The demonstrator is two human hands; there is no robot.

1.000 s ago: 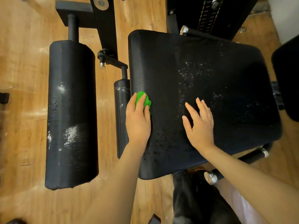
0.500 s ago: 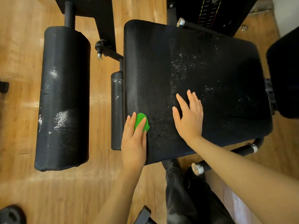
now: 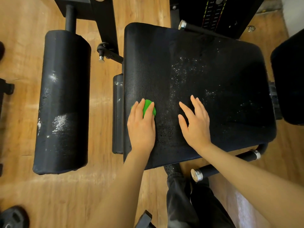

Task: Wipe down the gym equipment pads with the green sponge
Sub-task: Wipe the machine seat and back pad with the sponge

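Observation:
A large black seat pad [image 3: 213,51] fills the middle of the view, with white specks across its centre and right and wet drops near its front. My left hand [image 3: 141,127] lies flat on the green sponge [image 3: 148,106] and presses it onto the pad close to the left edge. The sponge shows between and past my fingers. My right hand [image 3: 195,122] rests flat on the pad beside it, fingers spread and holding nothing. A black roller pad [image 3: 64,102] with white smears lies to the left. A narrow black pad [image 3: 117,116] sits just below the seat's left edge.
Wooden floor [image 3: 21,46] surrounds the machine. Black frame bars [image 3: 105,22] and a weight stack [image 3: 213,12] stand at the back. Chrome-capped handles [image 3: 197,175] stick out at the front right. Another black pad [image 3: 289,76] is at the right edge, and a weight plate [image 3: 13,218] lies bottom left.
My left hand slid the sponge toward me along the pad's left side, then back away a little. My right hand stayed flat in place on the pad.

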